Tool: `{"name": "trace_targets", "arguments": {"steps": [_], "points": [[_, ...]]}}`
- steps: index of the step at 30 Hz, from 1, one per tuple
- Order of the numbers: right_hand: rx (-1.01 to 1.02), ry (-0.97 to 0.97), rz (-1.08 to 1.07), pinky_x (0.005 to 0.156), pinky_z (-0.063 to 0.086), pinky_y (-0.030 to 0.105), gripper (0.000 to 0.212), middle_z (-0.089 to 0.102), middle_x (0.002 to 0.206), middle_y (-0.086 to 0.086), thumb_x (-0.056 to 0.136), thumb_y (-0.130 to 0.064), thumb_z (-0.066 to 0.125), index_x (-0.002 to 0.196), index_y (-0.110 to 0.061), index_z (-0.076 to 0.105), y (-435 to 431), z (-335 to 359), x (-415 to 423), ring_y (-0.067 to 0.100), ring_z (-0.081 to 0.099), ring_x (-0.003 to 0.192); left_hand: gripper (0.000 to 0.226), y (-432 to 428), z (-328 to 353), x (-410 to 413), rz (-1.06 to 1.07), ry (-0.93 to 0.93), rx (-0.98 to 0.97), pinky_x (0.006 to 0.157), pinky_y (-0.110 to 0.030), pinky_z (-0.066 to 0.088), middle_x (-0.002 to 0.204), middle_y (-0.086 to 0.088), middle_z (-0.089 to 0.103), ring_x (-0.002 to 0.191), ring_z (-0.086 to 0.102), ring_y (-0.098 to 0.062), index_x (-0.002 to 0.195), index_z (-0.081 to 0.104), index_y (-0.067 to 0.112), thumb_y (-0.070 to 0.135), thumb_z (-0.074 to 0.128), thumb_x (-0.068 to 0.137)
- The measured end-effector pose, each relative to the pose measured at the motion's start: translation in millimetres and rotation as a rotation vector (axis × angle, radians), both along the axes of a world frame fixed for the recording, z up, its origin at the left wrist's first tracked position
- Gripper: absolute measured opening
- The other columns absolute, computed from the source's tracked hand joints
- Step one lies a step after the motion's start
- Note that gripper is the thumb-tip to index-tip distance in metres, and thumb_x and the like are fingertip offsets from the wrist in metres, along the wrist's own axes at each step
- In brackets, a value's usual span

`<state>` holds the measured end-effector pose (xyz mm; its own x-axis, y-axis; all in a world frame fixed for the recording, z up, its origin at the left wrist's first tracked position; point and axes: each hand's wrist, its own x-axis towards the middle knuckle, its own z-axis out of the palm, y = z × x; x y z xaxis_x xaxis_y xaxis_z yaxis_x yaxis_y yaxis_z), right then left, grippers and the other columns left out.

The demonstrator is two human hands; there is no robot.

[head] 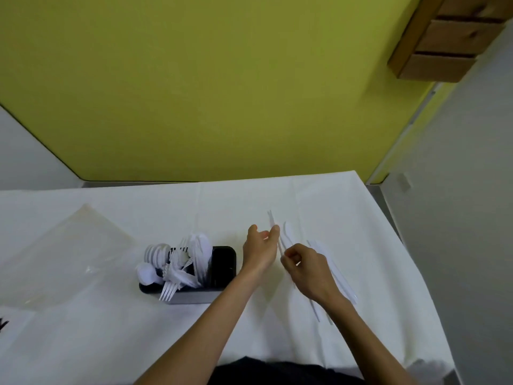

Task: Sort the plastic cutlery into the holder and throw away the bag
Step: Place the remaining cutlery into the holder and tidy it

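Plastic cutlery (177,262) mostly fills the holder (194,297) at the worktop's (138,329) middle; loose knives (340,276) lie near the right edge. Left hand (259,252) is open, right hand (309,270) pinches a knife (288,236), which next needs the empty compartment (223,262).

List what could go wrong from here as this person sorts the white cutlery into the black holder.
1. The right hand seems to hold a knife by a light fingertip grip near one end; it may slip.
2. Forks lean out over the holder's front edge, so a nudge from the left hand might spill them.
3. The clear bag lies flat and barely visible on the white tablecloth; it could be forgotten.
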<state>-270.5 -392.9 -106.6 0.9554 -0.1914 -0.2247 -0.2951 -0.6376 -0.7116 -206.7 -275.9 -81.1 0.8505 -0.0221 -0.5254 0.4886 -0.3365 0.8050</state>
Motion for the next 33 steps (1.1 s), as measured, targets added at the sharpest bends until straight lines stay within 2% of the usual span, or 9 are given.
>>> {"name": "trace_targets", "arguments": {"steps": [4,7,12,16,20,23,27,30,33], "points": [[-0.029,0.013,-0.048,0.064,0.045,0.014,0.027,0.070,0.079,-0.009,0.097,-0.040,0.059,0.085,-0.018,0.069,-6,-6,-5,0.007,0.063,0.074,0.023,-4,-20,-2,0.067,0.002,0.010,0.067,-0.026,0.056,0.100,-0.006,0.068,0.072,0.067,-0.017,0.119,0.054,0.009,0.018,0.042,0.102],[-0.314,0.171,-0.112,0.061,0.042,0.033,0.039,0.062,0.086,-0.002,0.096,-0.050,0.055,0.087,-0.013,0.053,-10,-18,-4,0.019,0.056,0.074,0.025,4,-26,3,0.128,0.000,0.068,0.056,-0.026,0.047,0.081,-0.006,0.058,0.061,0.055,-0.018,0.096,0.053,0.008,0.022,0.034,0.104],[-0.509,0.260,-0.010,0.052,0.031,0.028,0.034,0.047,0.071,-0.003,0.094,-0.033,0.055,0.072,-0.016,0.035,3,-25,-1,0.021,0.049,0.067,0.027,5,-23,2,0.102,0.037,0.049,0.055,-0.028,0.029,0.068,0.001,0.039,0.056,0.033,-0.016,0.071,0.037,0.019,0.024,0.038,0.098],[-0.398,0.276,-0.038,0.049,0.028,0.026,0.035,0.042,0.061,-0.002,0.088,-0.027,0.055,0.064,-0.015,0.033,-7,-21,-1,0.021,0.045,0.060,0.011,8,-17,-3,-0.006,-0.092,0.127,0.053,-0.025,0.032,0.078,0.004,0.050,0.060,0.044,-0.013,0.089,0.048,0.019,0.019,0.041,0.097],[-0.192,0.206,-0.091,0.062,0.047,0.029,0.012,0.067,0.073,-0.003,0.084,-0.023,0.061,0.078,-0.014,0.065,-23,-9,-11,0.018,0.060,0.070,0.022,3,-17,-5,-0.177,-0.319,0.167,0.062,-0.017,0.040,0.106,-0.005,0.062,0.078,0.057,-0.012,0.119,0.057,0.015,0.018,0.047,0.099],[0.057,0.103,-0.169,0.072,0.050,0.023,0.016,0.072,0.085,-0.008,0.085,-0.025,0.071,0.098,-0.016,0.074,-29,1,-15,0.010,0.067,0.075,0.021,-5,-18,-8,-0.212,-0.232,0.078,0.066,-0.021,0.041,0.100,0.002,0.062,0.080,0.056,-0.011,0.110,0.060,0.016,0.030,0.055,0.096],[0.107,-0.001,-0.204,0.065,0.050,0.018,0.021,0.068,0.083,-0.011,0.080,-0.032,0.081,0.089,-0.018,0.067,-22,7,-11,0.004,0.067,0.075,0.033,-7,-24,-14,-0.257,-0.049,-0.058,0.063,-0.022,0.038,0.063,0.014,0.048,0.063,0.047,-0.009,0.073,0.055,0.020,0.047,0.063,0.089],[0.127,-0.015,-0.206,0.056,0.046,0.011,0.025,0.070,0.081,-0.009,0.078,-0.034,0.083,0.086,-0.018,0.066,-17,4,-7,0.004,0.067,0.068,0.031,-4,-29,-14,-0.271,-0.055,-0.056,0.065,-0.026,0.041,0.070,0.001,0.061,0.068,0.053,-0.013,0.078,0.061,0.011,0.041,0.063,0.089],[0.187,0.040,-0.178,0.059,0.052,0.018,0.022,0.073,0.085,-0.005,0.079,-0.029,0.082,0.090,-0.018,0.066,-19,1,-4,0.009,0.071,0.063,0.028,1,-30,-12,-0.172,-0.115,0.026,0.059,-0.027,0.034,0.068,0.002,0.044,0.063,0.041,-0.014,0.075,0.046,0.014,0.030,0.054,0.096]]}}
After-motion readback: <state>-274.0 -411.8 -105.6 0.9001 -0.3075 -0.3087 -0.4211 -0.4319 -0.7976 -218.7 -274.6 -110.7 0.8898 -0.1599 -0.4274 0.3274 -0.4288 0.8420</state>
